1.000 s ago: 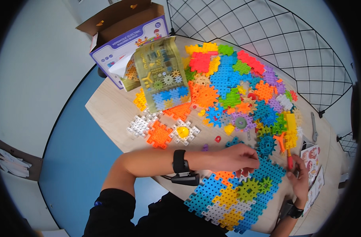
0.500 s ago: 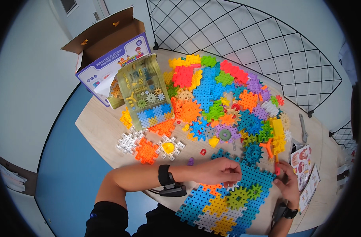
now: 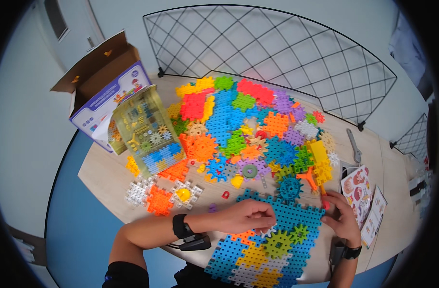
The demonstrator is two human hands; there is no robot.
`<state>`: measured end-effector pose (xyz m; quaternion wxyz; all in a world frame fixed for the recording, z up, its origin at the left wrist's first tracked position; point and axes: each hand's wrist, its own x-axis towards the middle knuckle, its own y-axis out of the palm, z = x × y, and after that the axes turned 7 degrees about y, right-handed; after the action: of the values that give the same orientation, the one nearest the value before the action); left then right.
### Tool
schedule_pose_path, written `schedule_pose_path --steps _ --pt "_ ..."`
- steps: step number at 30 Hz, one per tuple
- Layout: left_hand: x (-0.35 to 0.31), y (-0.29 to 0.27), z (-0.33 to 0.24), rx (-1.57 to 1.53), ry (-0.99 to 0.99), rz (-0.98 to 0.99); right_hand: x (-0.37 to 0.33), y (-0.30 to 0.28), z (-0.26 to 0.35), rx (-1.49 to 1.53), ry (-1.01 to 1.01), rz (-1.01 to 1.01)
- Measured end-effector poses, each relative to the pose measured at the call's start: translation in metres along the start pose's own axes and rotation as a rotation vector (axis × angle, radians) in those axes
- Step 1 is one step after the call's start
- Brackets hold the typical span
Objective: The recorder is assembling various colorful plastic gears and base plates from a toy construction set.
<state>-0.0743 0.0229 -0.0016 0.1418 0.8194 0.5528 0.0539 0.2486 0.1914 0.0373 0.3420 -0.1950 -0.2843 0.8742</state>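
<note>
My left hand is closed, its fingertips pinched at a small white gear that they partly cover. Below it lies a large base joined from teal, blue, yellow, grey and orange plates. Beside the white gear, an olive-green gear and a smaller green gear sit on this base. My right hand rests at the base's right edge, thumb and fingers apart. Close to its fingertips is a red piece at the end of a thin orange stick; whether they touch is unclear.
Building plates and gears lie piled beyond the base. An open box and an instruction sheet stand at the left. A grey wrench and printed cards lie at the right. A black wire grid runs behind.
The whole view has shifted, so the table's things appear further left. My left fingertips have come slightly closer to the white gear. My right hand stays by the red piece.
</note>
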Motion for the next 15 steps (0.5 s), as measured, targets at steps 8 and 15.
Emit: schedule_pose_path --steps 8,15 --pt "-0.0009 -0.0025 0.0020 -0.062 0.000 0.000 -0.0012 -0.0006 0.0030 -0.033 -0.044 0.013" --pt "-0.0008 -0.0030 0.0008 -0.071 0.009 0.012 -0.0030 -0.0002 -0.0021 -0.056 -0.049 0.014"
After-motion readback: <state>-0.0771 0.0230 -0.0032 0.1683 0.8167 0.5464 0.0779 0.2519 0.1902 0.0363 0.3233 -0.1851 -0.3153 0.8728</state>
